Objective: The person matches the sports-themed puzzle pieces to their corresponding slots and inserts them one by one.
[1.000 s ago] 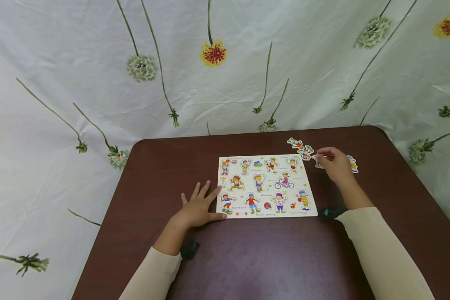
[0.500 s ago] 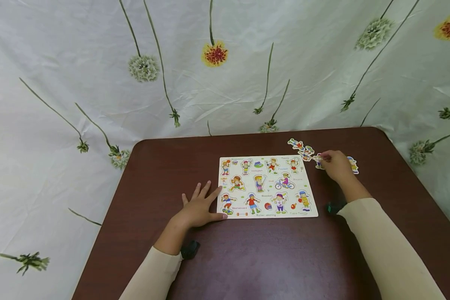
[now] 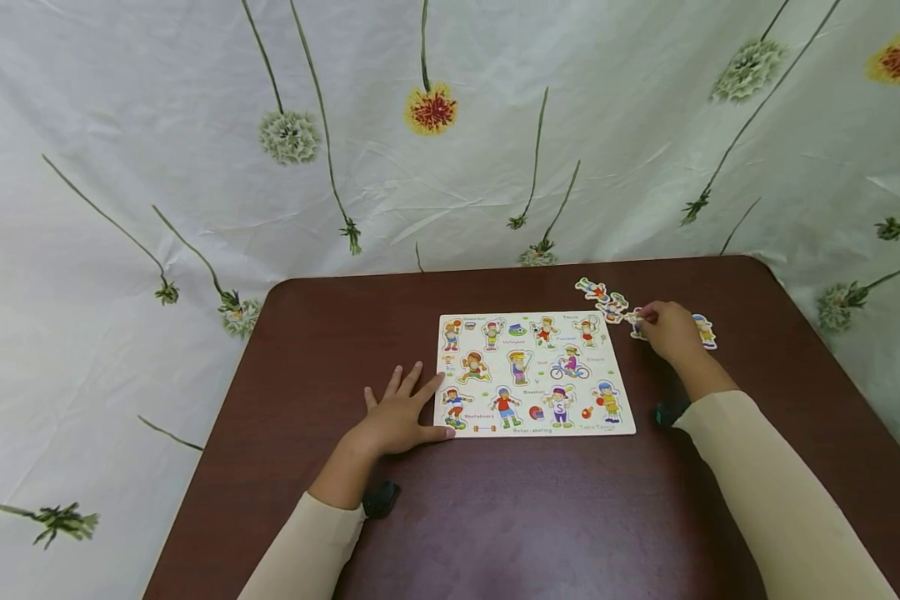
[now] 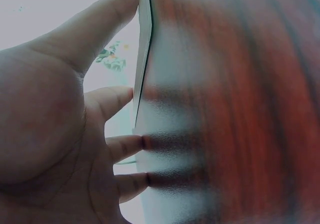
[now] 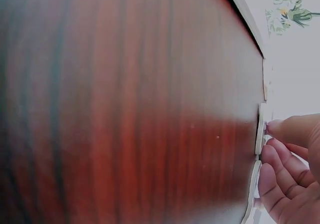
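A flat white puzzle board [image 3: 581,392] with colourful sports figures lies on the table. My left hand [image 3: 393,421] has its fingers spread at the board's left side, thumb touching the lower left corner; the left wrist view shows the thumb [image 4: 107,22] against the board's edge. Beyond the board's upper right corner, my right hand [image 3: 675,333] pinches a small puzzle piece [image 3: 636,324] between thumb and fingers. That piece [image 5: 260,129] appears low at the table surface in the right wrist view, partly covered by the fingers.
Two figure-shaped pieces, one farther back [image 3: 591,289] and one nearer [image 3: 612,307], lie left of my right hand. Another piece [image 3: 705,332] lies to its right. The dark wooden table [image 3: 495,517] ends at a flower-patterned cloth [image 3: 480,192].
My right hand has shifted slightly down and come closer around the piece. The left hand and the board stay in place.
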A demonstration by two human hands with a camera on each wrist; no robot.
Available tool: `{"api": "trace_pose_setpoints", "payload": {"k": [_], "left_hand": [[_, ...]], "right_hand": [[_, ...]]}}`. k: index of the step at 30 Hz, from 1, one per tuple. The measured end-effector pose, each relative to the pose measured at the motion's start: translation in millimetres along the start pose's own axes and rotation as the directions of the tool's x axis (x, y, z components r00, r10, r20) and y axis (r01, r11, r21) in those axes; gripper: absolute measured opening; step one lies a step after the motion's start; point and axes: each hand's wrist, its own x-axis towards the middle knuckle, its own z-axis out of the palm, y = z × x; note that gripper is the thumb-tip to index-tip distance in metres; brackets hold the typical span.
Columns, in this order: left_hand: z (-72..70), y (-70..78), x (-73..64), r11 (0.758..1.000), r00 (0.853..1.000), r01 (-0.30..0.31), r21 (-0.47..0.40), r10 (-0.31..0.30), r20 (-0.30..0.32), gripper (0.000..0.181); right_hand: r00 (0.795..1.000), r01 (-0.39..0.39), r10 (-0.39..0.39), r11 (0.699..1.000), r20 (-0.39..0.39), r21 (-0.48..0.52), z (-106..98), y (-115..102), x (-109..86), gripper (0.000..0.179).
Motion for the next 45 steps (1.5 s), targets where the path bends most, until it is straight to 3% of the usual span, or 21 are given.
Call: {"api": "trace_pose_setpoints", "payload": {"k": [8, 17, 26, 36, 45], "left_hand": [[1.0, -0.5, 0.2, 1.0, 1.0, -0.001, -0.001, 0.001, 0.005, 0.094], [2.4, -1.6, 1.2, 1.0, 1.0, 0.008, 0.003, -0.008, 0.004, 0.094], [2.1, -1.3, 0.8, 1.0, 1.0, 0.003, -0.008, -0.003, 0.003, 0.095], [2.1, 0.0, 1.1, 1.0, 1.0, 0.005, 0.002, -0.005, 0.002, 0.094], [1.4, -2.1, 1.5, 1.0, 1.0, 0.005, -0.003, -0.005, 0.0, 0.096]], "right_hand": [[0.999, 0.018, -0.017, 0.999, -0.04, 0.036, -2.5, -2.6, -7.8, 0.026], [0.994, 0.08, -0.071, 0.991, -0.084, 0.104, -5.4, -20.6, -33.4, 0.027], [0.969, 0.218, -0.204, 0.971, -0.142, 0.095, 1.2, -35.4, -63.6, 0.021], [0.955, 0.288, -0.279, 0.954, -0.1, 0.088, 5.8, -53.5, -97.5, 0.012], [0.93, 0.366, -0.363, 0.916, -0.048, 0.162, 24.1, -66.4, -116.9, 0.005]]}}
